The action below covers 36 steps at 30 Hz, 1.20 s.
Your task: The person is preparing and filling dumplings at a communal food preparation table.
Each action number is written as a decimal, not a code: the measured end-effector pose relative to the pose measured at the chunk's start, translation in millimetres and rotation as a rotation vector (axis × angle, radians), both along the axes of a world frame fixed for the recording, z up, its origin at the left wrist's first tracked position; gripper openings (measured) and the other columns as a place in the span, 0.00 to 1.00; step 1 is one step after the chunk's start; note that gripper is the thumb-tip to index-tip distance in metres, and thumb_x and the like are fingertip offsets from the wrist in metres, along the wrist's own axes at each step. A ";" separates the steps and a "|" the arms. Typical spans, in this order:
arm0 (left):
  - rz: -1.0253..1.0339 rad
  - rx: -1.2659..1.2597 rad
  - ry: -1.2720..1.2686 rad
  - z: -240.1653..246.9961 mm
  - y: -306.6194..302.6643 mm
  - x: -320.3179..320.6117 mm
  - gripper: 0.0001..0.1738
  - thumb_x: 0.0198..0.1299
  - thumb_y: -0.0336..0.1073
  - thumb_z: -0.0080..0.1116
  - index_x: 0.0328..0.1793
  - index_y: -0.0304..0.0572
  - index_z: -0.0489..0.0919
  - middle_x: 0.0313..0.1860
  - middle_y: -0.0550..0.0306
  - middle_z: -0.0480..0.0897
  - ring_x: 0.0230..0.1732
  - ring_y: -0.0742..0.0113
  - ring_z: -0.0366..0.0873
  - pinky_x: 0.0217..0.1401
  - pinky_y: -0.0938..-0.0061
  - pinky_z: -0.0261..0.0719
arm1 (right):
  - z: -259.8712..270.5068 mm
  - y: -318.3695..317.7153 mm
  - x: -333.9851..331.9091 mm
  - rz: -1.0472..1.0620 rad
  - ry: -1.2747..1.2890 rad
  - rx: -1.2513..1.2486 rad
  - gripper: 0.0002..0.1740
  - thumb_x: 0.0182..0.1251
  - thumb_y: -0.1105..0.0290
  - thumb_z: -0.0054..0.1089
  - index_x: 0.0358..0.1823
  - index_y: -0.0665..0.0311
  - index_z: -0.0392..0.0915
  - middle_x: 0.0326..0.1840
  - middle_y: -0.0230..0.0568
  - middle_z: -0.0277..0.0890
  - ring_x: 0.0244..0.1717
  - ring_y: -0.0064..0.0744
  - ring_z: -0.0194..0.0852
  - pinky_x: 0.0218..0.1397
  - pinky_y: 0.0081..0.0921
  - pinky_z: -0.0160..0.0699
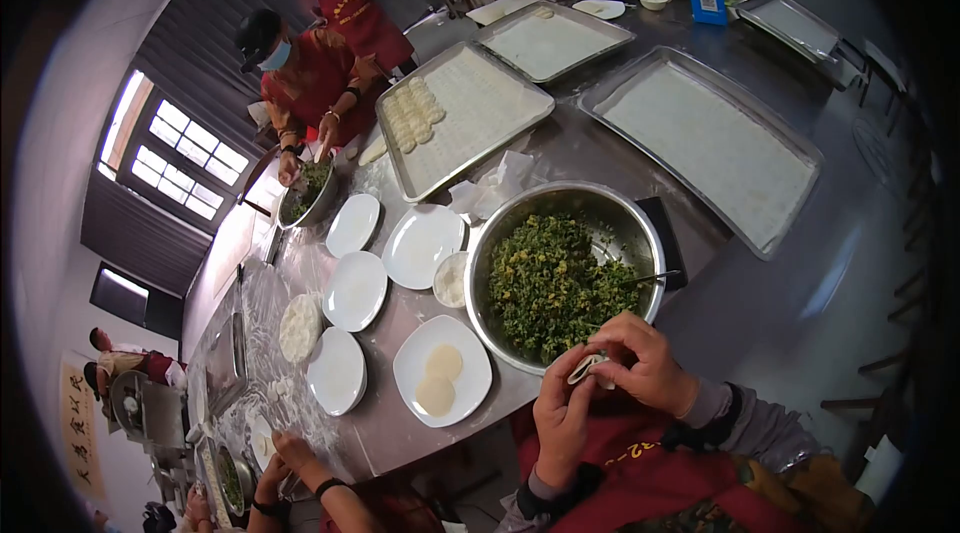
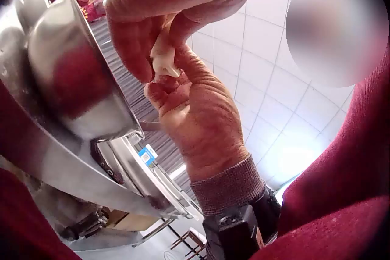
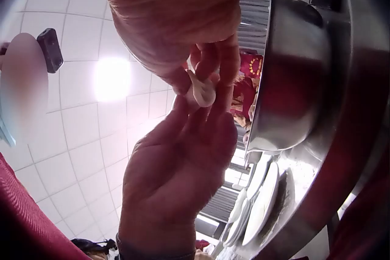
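Observation:
A folded dumpling with a pale dough wrapper is held between both hands, just in front of the steel bowl's near rim. My left hand pinches it from one side. My right hand pinches the other side, thumb and fingertips along the dough edge. From below, the right wrist view shows the smooth white underside of the dumpling, partly hidden by fingers. Chopped green filling with yellow bits fills much of the large steel bowl, and a utensil handle leans over its right rim.
Left of the bowl, a white plate carries two round wrappers, beside more white plates. Behind stand metal trays, one with rows of dumplings. Another person works over a bowl across the table; other hands work at lower left.

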<state>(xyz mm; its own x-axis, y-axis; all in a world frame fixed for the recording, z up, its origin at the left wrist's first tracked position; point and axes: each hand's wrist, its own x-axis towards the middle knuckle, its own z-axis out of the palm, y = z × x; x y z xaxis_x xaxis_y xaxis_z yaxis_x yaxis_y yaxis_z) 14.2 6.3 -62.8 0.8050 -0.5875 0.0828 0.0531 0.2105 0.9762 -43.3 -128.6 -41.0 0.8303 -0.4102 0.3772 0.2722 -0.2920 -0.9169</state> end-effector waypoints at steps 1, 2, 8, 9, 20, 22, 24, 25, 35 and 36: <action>0.009 -0.028 0.032 0.7 -1.4 -1.0 0.20 0.64 0.22 0.48 0.62 0.31 0.67 0.51 0.48 0.78 0.50 0.68 0.77 0.51 0.77 0.78 | 1.6 -1.0 1.1 0.006 0.009 -0.015 0.09 0.52 0.79 0.66 0.34 0.64 0.76 0.35 0.39 0.72 0.31 0.30 0.74 0.31 0.24 0.74; 0.017 -0.055 0.061 1.1 -3.0 -1.9 0.20 0.64 0.23 0.48 0.63 0.31 0.66 0.52 0.48 0.77 0.50 0.68 0.77 0.51 0.77 0.78 | -2.7 -1.8 3.1 0.001 -0.044 -0.072 0.09 0.52 0.79 0.66 0.34 0.64 0.76 0.35 0.39 0.72 0.32 0.30 0.74 0.32 0.24 0.74; 0.028 -0.104 0.211 2.6 -2.2 -1.3 0.20 0.65 0.24 0.46 0.64 0.32 0.67 0.54 0.50 0.77 0.50 0.70 0.76 0.52 0.79 0.75 | -13.8 0.4 3.5 -0.008 -0.127 -0.116 0.09 0.52 0.79 0.67 0.34 0.65 0.76 0.35 0.40 0.72 0.33 0.32 0.74 0.33 0.24 0.74; 0.014 -0.107 0.207 -2.3 -1.2 0.5 0.20 0.65 0.25 0.46 0.64 0.32 0.67 0.54 0.50 0.77 0.49 0.71 0.76 0.51 0.80 0.74 | -13.6 1.5 3.6 -0.004 -0.130 -0.110 0.09 0.52 0.79 0.67 0.34 0.66 0.76 0.35 0.40 0.72 0.33 0.33 0.74 0.33 0.24 0.74; -0.054 0.003 0.005 -8.9 1.7 -4.3 0.19 0.64 0.22 0.48 0.62 0.31 0.69 0.52 0.54 0.77 0.50 0.73 0.75 0.53 0.79 0.73 | -7.7 0.1 1.7 -0.026 -0.123 -0.126 0.10 0.51 0.78 0.68 0.33 0.65 0.75 0.35 0.40 0.72 0.32 0.31 0.74 0.32 0.23 0.74; -0.064 -0.005 0.011 -9.8 2.2 -3.9 0.20 0.64 0.22 0.47 0.62 0.31 0.68 0.53 0.54 0.76 0.52 0.72 0.74 0.54 0.79 0.73 | -3.6 1.1 -1.5 -0.017 -0.068 -0.076 0.10 0.50 0.78 0.68 0.34 0.65 0.76 0.35 0.39 0.72 0.33 0.30 0.74 0.32 0.23 0.74; -0.050 -0.017 -0.028 -11.4 0.6 -4.1 0.21 0.64 0.22 0.47 0.64 0.31 0.67 0.55 0.52 0.75 0.54 0.71 0.74 0.56 0.78 0.72 | -0.6 -0.3 0.1 0.001 -0.036 -0.044 0.11 0.50 0.79 0.68 0.34 0.65 0.76 0.35 0.39 0.72 0.33 0.30 0.75 0.32 0.22 0.75; -0.048 -0.022 -0.049 -10.8 -0.2 -3.5 0.22 0.64 0.22 0.46 0.65 0.31 0.66 0.56 0.52 0.75 0.54 0.70 0.73 0.57 0.77 0.71 | -2.7 -1.6 1.6 0.000 -0.080 -0.094 0.11 0.50 0.79 0.68 0.35 0.65 0.76 0.35 0.39 0.72 0.33 0.30 0.75 0.32 0.22 0.75; 0.024 0.063 -0.089 -3.3 -0.3 -3.5 0.22 0.65 0.23 0.46 0.66 0.31 0.67 0.57 0.52 0.75 0.56 0.69 0.73 0.58 0.77 0.71 | -5.5 4.4 5.8 -0.046 -0.188 -0.201 0.09 0.50 0.81 0.67 0.32 0.65 0.76 0.34 0.40 0.72 0.30 0.31 0.75 0.30 0.24 0.75; 0.002 0.092 -0.094 -1.3 -0.3 -1.6 0.22 0.64 0.23 0.47 0.65 0.31 0.68 0.57 0.52 0.75 0.56 0.69 0.73 0.58 0.77 0.71 | -3.4 3.4 6.4 -0.050 -0.174 -0.210 0.09 0.50 0.81 0.67 0.32 0.65 0.76 0.34 0.40 0.72 0.30 0.31 0.75 0.30 0.24 0.75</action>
